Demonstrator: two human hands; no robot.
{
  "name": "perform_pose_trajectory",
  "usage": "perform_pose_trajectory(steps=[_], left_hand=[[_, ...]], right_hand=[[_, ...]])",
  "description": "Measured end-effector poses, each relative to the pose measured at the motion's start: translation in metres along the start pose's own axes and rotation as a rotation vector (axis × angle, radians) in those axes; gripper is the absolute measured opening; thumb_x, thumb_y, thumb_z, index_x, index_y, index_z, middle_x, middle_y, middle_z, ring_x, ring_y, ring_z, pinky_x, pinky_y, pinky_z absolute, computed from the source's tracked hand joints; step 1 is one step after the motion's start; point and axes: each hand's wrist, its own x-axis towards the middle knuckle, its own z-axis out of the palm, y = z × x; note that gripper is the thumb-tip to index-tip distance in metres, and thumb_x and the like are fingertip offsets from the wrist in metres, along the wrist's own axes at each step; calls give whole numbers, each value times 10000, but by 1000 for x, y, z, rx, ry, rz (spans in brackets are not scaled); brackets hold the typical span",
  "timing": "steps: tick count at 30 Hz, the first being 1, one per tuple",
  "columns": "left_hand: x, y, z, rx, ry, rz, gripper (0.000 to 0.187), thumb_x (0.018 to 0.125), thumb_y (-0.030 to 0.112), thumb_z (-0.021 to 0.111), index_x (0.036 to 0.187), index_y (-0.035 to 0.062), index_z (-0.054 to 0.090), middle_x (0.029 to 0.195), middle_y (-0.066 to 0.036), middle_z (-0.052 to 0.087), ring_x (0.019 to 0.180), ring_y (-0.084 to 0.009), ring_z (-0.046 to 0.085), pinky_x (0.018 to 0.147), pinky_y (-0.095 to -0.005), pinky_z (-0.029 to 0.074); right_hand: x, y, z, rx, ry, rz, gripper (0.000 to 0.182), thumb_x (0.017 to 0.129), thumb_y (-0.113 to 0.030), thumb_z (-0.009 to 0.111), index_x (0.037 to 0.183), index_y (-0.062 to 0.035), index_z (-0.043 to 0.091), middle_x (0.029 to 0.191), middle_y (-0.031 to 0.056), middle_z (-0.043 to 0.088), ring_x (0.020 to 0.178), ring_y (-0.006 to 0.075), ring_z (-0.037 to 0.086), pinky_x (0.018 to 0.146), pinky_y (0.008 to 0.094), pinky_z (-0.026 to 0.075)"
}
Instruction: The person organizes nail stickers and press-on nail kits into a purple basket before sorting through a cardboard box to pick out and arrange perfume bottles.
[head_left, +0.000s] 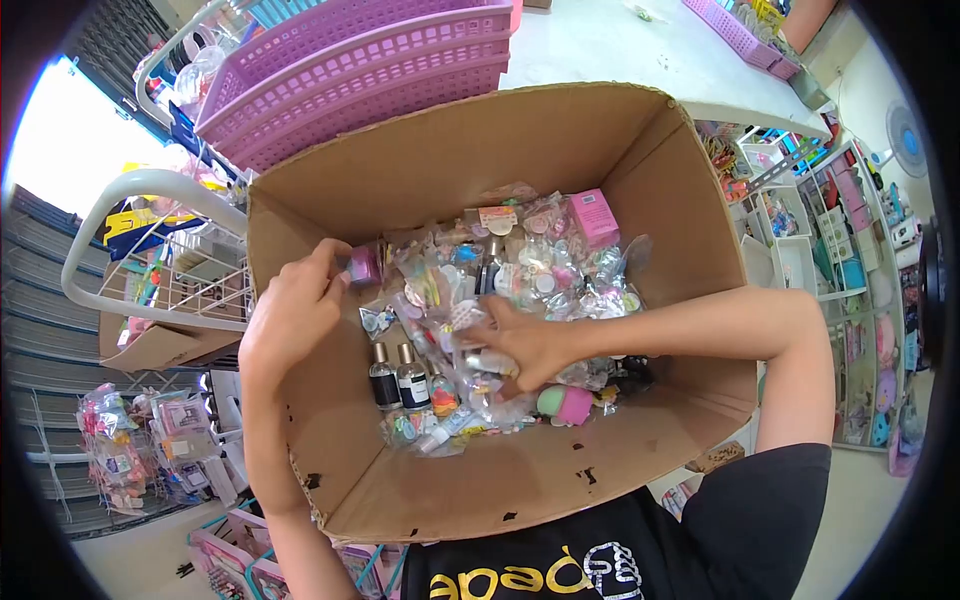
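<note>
A large open cardboard box stands in front of me, with many small wrapped items inside. At its left wall, the curled fingers of my left hand grip the end of a small purple box. Deep in the pile, my right hand has its fingers bent around clear plastic packets; its fingertips are partly hidden. Below it lie a black-labelled bottle and a white-labelled bottle. A pink carton leans in the far right corner. A green and pink item rests near the front wall.
Stacked purple baskets stand behind the box, beside a white table. A white wire rack is close on the left. Shelves of goods and a fan are at the right. Part of another person's arm shows at the top right.
</note>
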Motion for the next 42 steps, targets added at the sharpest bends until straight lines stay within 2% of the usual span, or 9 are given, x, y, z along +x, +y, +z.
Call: perform_pose_trajectory(steps=[8,10,14,19,22,26,30,33,42], left_hand=[[0,4,2,124,-42,-1,239,801,162,447,999,37,497,866,-191,580,848,-365,529,736,-434,401],[1,3,0,193,-60,-19,239,798,171,452,989,35,500,877,-191,579,864,-361,524,748,-436,398],[-2,2,3,281,-28,19,241,797,179,452,984,37,503,869,-193,580,866,-362,524,749,-438,398],[-4,8,2,320,-79,40,233,801,176,445,988,52,506,865,-172,586,851,-356,531,737,-437,402],[-3,12,1,328,-105,13,234,802,180,448,994,61,508,868,-160,590,853,-346,535,739,-427,405],[-3,9,1,278,-115,-9,237,802,181,455,1000,63,509,861,-152,595,850,-340,541,738,-416,410],[-2,9,-2,239,-96,21,238,802,175,464,1005,56,504,872,-151,595,858,-328,543,740,-406,413],[3,11,-6,76,-122,120,259,802,180,476,1018,39,493,887,-162,587,863,-325,544,748,-400,412],[81,133,51,552,-585,770,396,728,304,578,1067,109,515,989,-144,529,1011,-316,459,858,-413,369]], right_hand=[[5,-61,8,139,-209,-601,718,574,-258,678,1206,-58,399,1224,296,264,1103,416,352,926,419,326],[4,-86,-53,28,-509,-272,455,722,-176,571,1159,-104,469,1259,225,308,1053,370,443,919,412,352],[7,-35,-117,-595,69,171,291,618,-95,637,908,-75,623,838,147,609,838,285,590,691,400,488],[0,39,-149,-584,19,985,324,677,-163,637,990,-83,606,1061,67,567,957,252,557,734,471,468],[1,82,-115,-840,-240,741,329,646,-146,651,965,-78,617,1062,58,569,937,238,566,710,438,489],[28,61,-119,-532,-295,720,448,649,-232,598,1037,-12,554,1024,201,539,965,280,531,782,369,444],[12,-33,-136,-210,143,285,607,742,-380,541,1188,-7,367,963,232,546,942,343,519,807,373,425],[-1,-45,-150,-297,284,162,551,775,-421,503,1158,-32,424,965,226,552,933,341,525,803,384,424],[-22,3,-191,-540,0,776,385,766,-294,498,1071,-63,533,1061,171,538,979,307,515,812,374,421]])
